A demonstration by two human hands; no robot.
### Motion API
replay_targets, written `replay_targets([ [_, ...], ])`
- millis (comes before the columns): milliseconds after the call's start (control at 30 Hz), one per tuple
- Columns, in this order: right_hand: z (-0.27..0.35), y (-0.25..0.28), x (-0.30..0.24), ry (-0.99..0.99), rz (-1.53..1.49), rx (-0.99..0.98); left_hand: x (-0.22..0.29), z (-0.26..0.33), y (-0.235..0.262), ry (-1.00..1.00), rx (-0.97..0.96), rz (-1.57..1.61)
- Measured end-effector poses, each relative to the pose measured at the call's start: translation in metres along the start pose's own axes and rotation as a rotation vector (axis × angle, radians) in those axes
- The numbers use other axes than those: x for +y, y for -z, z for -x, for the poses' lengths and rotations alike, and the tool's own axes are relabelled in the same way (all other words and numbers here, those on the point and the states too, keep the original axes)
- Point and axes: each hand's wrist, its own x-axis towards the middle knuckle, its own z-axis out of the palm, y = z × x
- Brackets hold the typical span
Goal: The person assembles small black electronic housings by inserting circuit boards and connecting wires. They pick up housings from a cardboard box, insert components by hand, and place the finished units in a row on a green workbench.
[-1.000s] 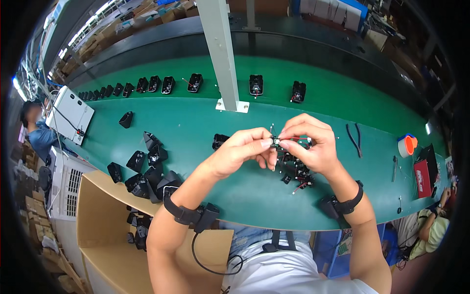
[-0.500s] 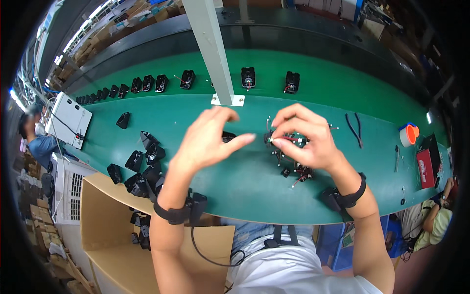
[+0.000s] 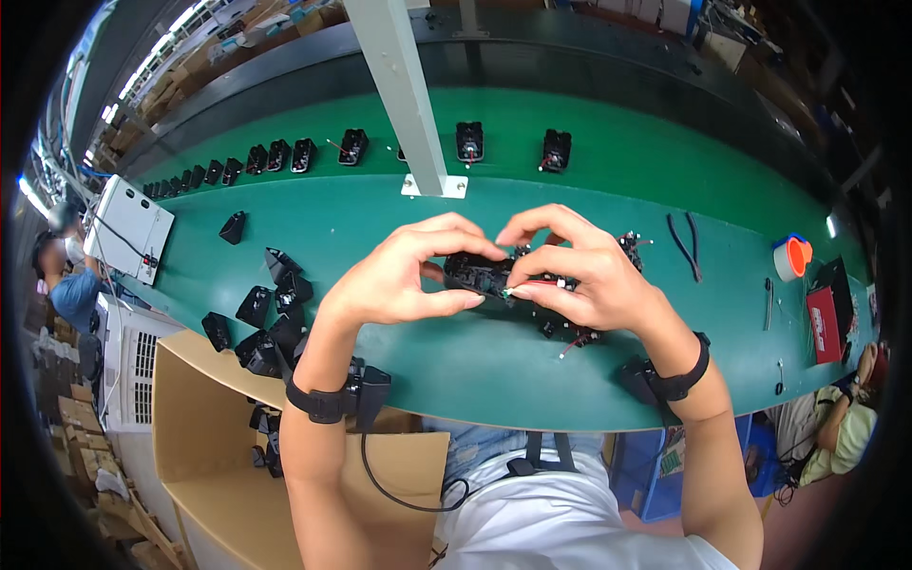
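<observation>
A black plastic housing (image 3: 472, 274), open side up, lies on the green bench in front of me. My left hand (image 3: 404, 271) grips its left end, thumb on the near side and fingers on the far side. At the housing's right end, my right hand (image 3: 584, 271) pinches a small part with a red wire (image 3: 543, 281) and a pale connector; the fingertips hide most of it. Under and beside that hand lies a pile of small black parts with red wires and white plugs (image 3: 570, 332), partly covered.
Black housings (image 3: 255, 306) lie loose at left, above an open cardboard box (image 3: 204, 418). More housings (image 3: 352, 147) line the far green strip behind a grey post (image 3: 404, 95). Pliers (image 3: 686, 247), an orange-and-white cup (image 3: 791, 258) and a red box (image 3: 825, 323) are at right.
My left hand, open half a second ago, has closed on the housing. My right hand has brought the small wired part left to the housing's end.
</observation>
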Motion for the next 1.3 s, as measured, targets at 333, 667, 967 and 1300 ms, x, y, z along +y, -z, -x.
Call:
replay_targets([
  [333, 0.0, -0.003, -0.017, -0.019, -0.099, 0.116, -0.006, -0.002, -0.002, 0.039, -0.076, 0.581],
  [667, -0.005, -0.007, -0.04, -0.164, 0.042, 0.161, -0.008, -0.003, -0.007, 0.011, -0.108, 0.696],
  [967, 0.001, -0.019, -0.052, -0.207, 0.06, 0.183, -0.017, 0.002, -0.009, -0.051, -0.149, 0.747],
  [1300, 0.001, -0.031, -0.037, -0.31, -0.159, 0.207, -0.02, -0.005, -0.018, -0.152, 0.01, 0.809],
])
